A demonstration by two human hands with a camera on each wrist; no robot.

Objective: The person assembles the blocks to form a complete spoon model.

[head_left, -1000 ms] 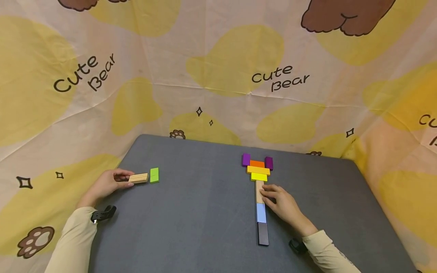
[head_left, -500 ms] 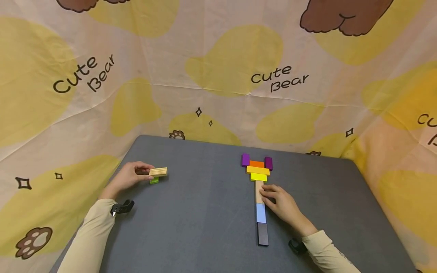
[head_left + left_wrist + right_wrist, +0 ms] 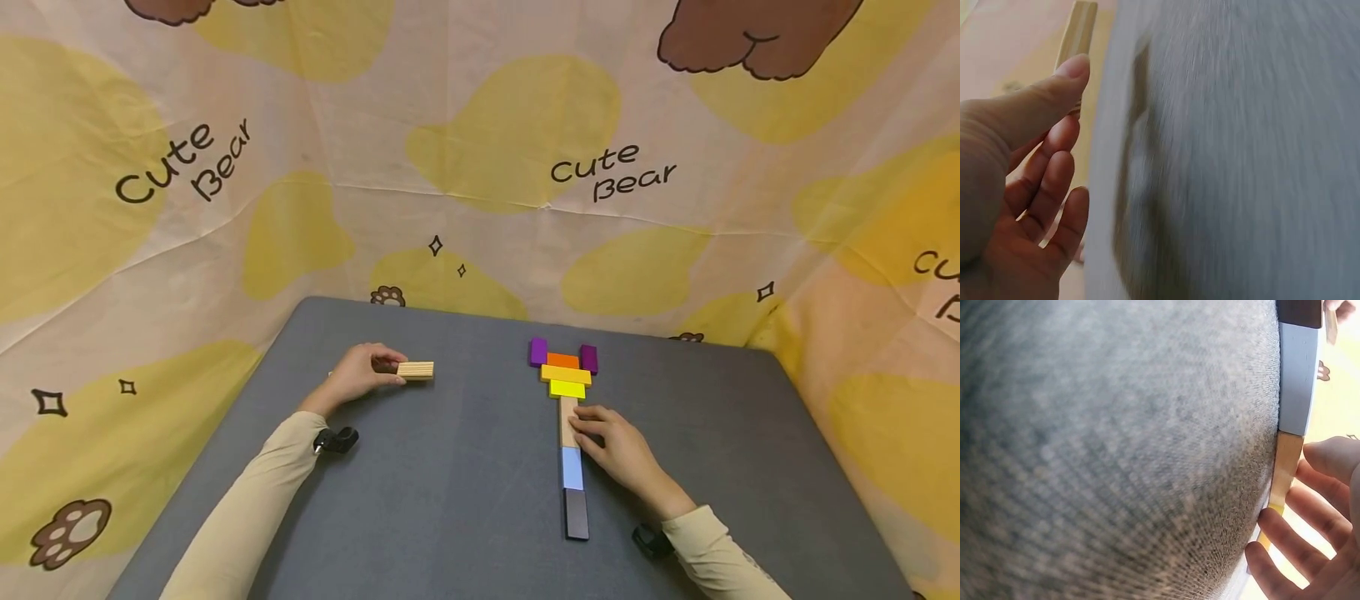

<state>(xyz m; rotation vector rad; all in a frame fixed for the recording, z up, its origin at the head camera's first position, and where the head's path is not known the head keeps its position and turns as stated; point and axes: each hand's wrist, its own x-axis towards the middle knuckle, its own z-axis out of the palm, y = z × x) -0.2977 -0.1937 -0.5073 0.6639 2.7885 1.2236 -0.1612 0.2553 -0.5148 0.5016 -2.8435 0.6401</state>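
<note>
In the head view my left hand (image 3: 358,377) holds a pale wooden block with striped lines (image 3: 416,371) above the grey table, pinching its left end between thumb and fingers. The left wrist view shows the thumb on this wooden block (image 3: 1077,37), with its shadow on the table. My right hand (image 3: 626,454) rests beside a plain wooden block (image 3: 568,421), its thumb and fingertips touching the right edge. That block lies in a column: a yellow block (image 3: 567,389) above it, a light blue block (image 3: 572,468) and a dark grey block (image 3: 577,514) below.
Above the yellow block lie an amber block (image 3: 566,375) and an orange block (image 3: 562,361), flanked by two purple blocks (image 3: 537,352). The green block is almost wholly hidden behind my left hand. A patterned cloth (image 3: 480,150) rises behind the grey table (image 3: 465,483).
My left hand has carried the striped wooden block rightward, past the green block, which it now covers. The right hand and the blocks on the right stay where they were.
</note>
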